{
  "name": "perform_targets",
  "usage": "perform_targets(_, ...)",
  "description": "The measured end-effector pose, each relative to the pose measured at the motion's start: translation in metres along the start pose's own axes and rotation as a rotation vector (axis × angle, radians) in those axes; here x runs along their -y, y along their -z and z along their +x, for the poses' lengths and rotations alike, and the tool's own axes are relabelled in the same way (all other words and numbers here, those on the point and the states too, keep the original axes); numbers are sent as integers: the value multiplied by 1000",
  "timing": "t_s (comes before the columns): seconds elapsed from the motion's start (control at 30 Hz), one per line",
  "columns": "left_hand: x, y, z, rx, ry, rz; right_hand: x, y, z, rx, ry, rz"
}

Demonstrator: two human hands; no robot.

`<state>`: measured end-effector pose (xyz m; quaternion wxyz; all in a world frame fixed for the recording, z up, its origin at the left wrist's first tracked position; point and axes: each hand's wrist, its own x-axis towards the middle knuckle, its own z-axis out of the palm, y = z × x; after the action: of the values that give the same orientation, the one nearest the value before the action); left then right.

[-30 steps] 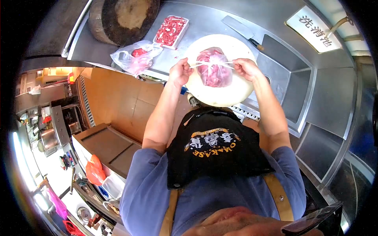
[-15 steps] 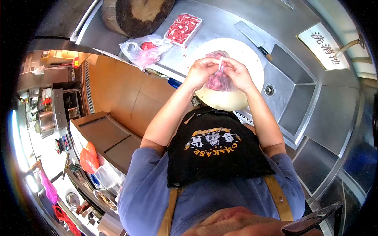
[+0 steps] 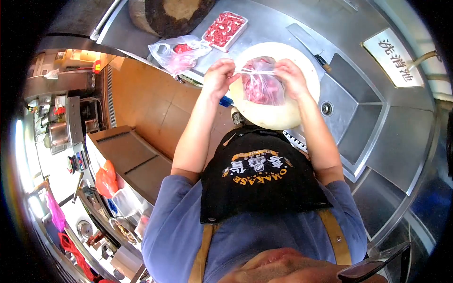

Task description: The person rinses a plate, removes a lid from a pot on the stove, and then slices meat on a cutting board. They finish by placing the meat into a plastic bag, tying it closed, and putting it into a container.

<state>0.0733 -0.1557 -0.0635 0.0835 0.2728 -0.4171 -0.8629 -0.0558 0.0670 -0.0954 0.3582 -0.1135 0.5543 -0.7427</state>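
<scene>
A clear plastic bag of red meat pieces (image 3: 263, 89) rests on the round pale cutting board (image 3: 245, 119). Its twisted neck is stretched sideways in a tight white strip between my hands, with a knot at the middle. My left hand (image 3: 220, 77) is closed in a pinch on the strip's left end, just off the board's left edge. My right hand (image 3: 291, 78) pinches the right end above the board. Some fingertips of both hands are hidden.
A white tray of cut red meat (image 3: 224, 31) and another plastic bag with meat (image 3: 180, 53) sit on the steel counter. A cleaver (image 3: 304, 40) lies beyond the board, its dark handle near the sink (image 3: 351, 101). A thick round wooden block (image 3: 177, 16) stands at the back left.
My hands have moved apart, left hand leftward and right hand slightly rightward and up. The bag's neck is now drawn out into a taut strip across its top.
</scene>
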Motion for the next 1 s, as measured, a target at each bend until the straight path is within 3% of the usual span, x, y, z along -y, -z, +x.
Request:
perform_targets(0.07, 22, 31, 13, -49, 59, -63, -26, 37, 0, 5, -55, -10)
perform_targets(0.13, 28, 10, 0, -181, 43, -25, -28, 36, -2, 10, -114, -24)
perform_targets(0.2, 22, -4, -8, -174, -27, -12, -17, 16, -16, -106, 84, -226)
perform_targets(0.23, 17, -10, -12, -80, -80, 106, -15, 10, -18, -85, 232, -362)
perform_targets(0.27, 13, -13, -15, 10, -137, 227, -12, 3, -22, -57, 234, -358)
perform_targets(0.33, 14, -10, -13, 200, -157, 350, 0, -26, -25, -48, 323, -846)
perform_targets(0.4, 8, -32, -21, 214, -219, 500, -11, -47, -18, 39, 406, -976)
perform_targets(0.47, 27, -26, -6, 337, -354, 553, -15, -69, -12, -65, 403, -1406)
perform_targets(0.5, 31, -23, -1, 360, -376, 574, -34, -67, 2, -168, 359, -1349)
perform_targets(0.6, 19, -9, -1, 388, -404, 474, -39, -74, 11, -145, 389, -1375)
perform_targets(0.7, -12, 45, 1, 98, -142, 480, -34, -74, 9, -103, 470, -1409)
perform_targets(0.73, -8, 76, 18, -78, -304, 629, -31, -70, 8, -103, 498, -1395)
perform_targets(0.77, -6, 109, 29, -195, -387, 545, -29, -60, 11, -110, 417, -1342)
perform_targets(0.87, 7, 221, 53, -528, -370, 567, -22, -35, 11, -82, 160, -1126)
perform_targets(0.93, 12, 263, 38, -599, -419, 596, -9, -33, 14, -10, 9, -1085)
perform_targets(0.97, 3, 270, 14, -607, -310, 536, -5, -18, 23, 28, -105, -1195)
perform_targets(1.0, 17, 296, 9, -576, -295, 572, 2, -32, 21, 61, -110, -983)
